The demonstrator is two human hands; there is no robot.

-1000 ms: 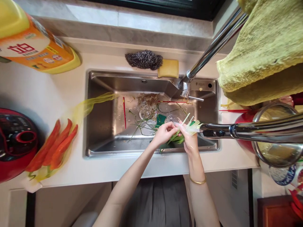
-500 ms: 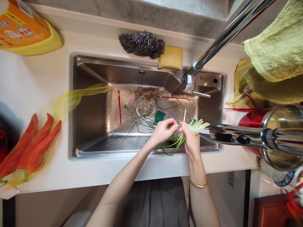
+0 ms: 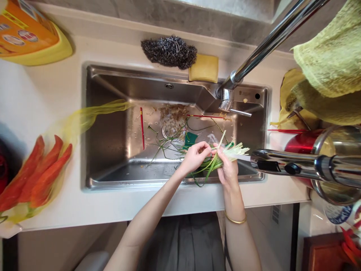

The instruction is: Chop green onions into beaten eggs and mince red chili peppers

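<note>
Over the right part of the steel sink [image 3: 113,181], my right hand [image 3: 229,171] is closed round a bunch of garlic chives [image 3: 213,162]. Their pale ends point right, into a stream of water from the faucet spout [image 3: 255,160], while the green leaves trail left and down. Close beside it, my left hand [image 3: 194,157] pinches at the strands with thumb and forefinger; the fingertips partly hide what they grip. Beyond my left hand, a green piece of plastic [image 3: 190,140] lies on the sink floor among thin loose stems [image 3: 163,141].
Two red sticks [image 3: 142,128] and brownish peelings [image 3: 173,118] lie in the sink. Behind it sit a steel scourer [image 3: 169,52] and a yellow sponge [image 3: 203,68]. Red peppers [image 3: 50,177] in yellow netting rest at left. A red pot [image 3: 301,145] stands right.
My hands stay almost in place over the sink. The chive strands between them have shifted slightly, and one pale strand now leans further right.
</note>
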